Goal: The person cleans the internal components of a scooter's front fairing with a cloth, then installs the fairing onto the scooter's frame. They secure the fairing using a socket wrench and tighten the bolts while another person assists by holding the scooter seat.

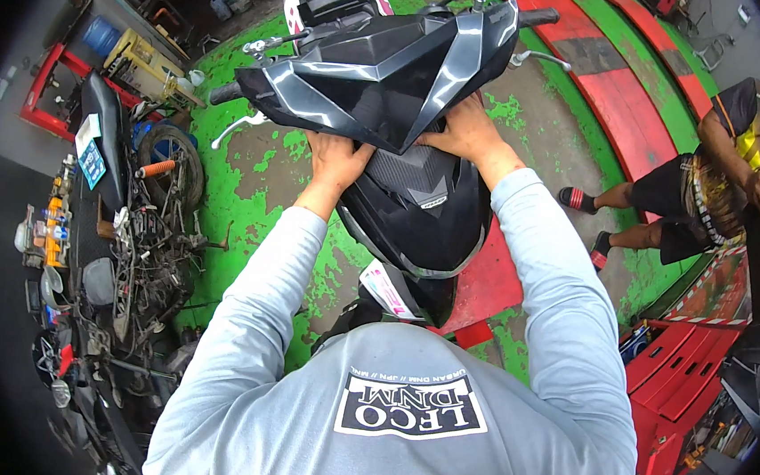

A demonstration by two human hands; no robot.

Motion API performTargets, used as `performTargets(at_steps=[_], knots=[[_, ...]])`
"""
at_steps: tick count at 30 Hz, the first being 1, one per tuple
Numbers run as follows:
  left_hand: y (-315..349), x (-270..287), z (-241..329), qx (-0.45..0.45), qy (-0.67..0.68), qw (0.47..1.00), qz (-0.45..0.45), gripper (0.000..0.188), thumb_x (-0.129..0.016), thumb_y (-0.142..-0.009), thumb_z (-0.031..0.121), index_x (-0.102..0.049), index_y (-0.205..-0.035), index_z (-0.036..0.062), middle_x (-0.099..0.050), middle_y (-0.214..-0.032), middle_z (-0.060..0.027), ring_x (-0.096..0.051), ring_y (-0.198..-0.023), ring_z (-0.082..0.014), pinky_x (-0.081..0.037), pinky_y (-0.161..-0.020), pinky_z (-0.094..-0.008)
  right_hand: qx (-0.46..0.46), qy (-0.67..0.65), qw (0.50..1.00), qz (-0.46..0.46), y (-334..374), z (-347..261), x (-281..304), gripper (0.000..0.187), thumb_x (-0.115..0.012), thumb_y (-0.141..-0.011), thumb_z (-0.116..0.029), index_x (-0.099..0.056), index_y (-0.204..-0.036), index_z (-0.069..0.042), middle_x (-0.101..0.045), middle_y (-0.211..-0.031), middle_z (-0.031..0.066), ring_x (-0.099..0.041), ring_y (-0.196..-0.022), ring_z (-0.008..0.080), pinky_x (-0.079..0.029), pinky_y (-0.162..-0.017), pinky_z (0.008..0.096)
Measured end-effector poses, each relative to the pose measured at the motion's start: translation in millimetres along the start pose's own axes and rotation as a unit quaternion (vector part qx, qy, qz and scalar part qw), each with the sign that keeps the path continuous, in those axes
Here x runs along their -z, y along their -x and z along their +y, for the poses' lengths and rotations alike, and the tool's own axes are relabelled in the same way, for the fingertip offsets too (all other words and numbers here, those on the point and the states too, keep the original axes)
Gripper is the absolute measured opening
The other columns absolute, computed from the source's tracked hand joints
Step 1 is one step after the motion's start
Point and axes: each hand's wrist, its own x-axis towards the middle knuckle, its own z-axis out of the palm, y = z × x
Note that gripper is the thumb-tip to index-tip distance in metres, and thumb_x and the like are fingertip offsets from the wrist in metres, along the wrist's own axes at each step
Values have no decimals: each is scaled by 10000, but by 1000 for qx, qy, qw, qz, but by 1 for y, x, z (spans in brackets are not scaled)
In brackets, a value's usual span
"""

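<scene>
Head view: black handlebar cover [364, 98] lies crosswise, just beyond left hand [336, 164] and right hand [470, 136], equally near; fingers mostly hidden, can't tell if gripping.

A person in a pale grey long-sleeved shirt [416, 352] reaches both hands to the black handlebar cover [378, 94] of a scooter, the left hand [332, 164] and right hand [473, 133] touching its lower edge on either side of its pointed tip, some fingers hidden from sight. Just below sits the glossy black front panel [438, 233] with its textured insert [414, 173]. Peeling green paint marks the workshop floor [264, 179]. At right, another person [670, 180] in dark shorts stands near a red ramp [589, 71] and red cabinet [677, 373]; at left, motorcycle parts surround an orange spring [156, 168].
</scene>
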Motion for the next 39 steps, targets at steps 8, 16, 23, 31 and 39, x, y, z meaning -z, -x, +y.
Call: performTargets(at_steps=[8, 16, 23, 31, 39], knots=[[3, -1, -3, 20, 23, 998, 47, 674, -732, -797, 522, -637, -1319, 107, -551, -1425, -207, -394, -1416, -374, -124, -1207, -594, -105, 46, 992, 57, 31, -47, -23, 856, -736, -840, -513, -452, -1462, 1, -429, -1528, 214, -357, -1449, 386, -268, -1192, 565], [-4, 5, -4, 48, 7, 999, 19, 895, -752, -728, 662, -563, -1417, 123, -490, -1515, -163, -312, -1487, -340, -91, -1221, -598, -158, 48, 986, 23, 114, -135, -50, 828, -674, -920, -339, -277, -1570, -11, -246, -1642, 216, -224, -1530, 380, -210, -1212, 587], [-6, 21, -7, 54, 47, 996, 47, 904, -852, -623, 623, -632, -1342, 121, -567, -1425, -173, -422, -1410, -347, -208, -1177, -559, -161, 33, 986, -36, 135, -148, -38, 811, -669, -924, -282, -266, -1585, -41, -223, -1665, 175, -210, -1546, 344, -195, -1217, 586], [-10, 30, -8, 26, 97, 993, 66, 732, -863, -613, 570, -720, -1205, 164, -651, -1308, -142, -501, -1322, -358, -282, -1129, -550, -171, 23, 985, 2, 131, -146, -50, 737, -654, -937, -243, -329, -1566, -39, -261, -1651, 175, -241, -1528, 362, -270, -1207, 496], [-15, 36, -20, -47, 149, 982, 108, 566, -831, -652, 476, -735, -1102, 148, -690, -1165, -144, -609, -1145, -407, -419, -1002, -572, -290, -18, 956, 47, 121, -169, -62, 579, -571, -984, -206, -431, -1514, -23, -342, -1610, 207, -313, -1483, 413, -248, -1218, 486]])
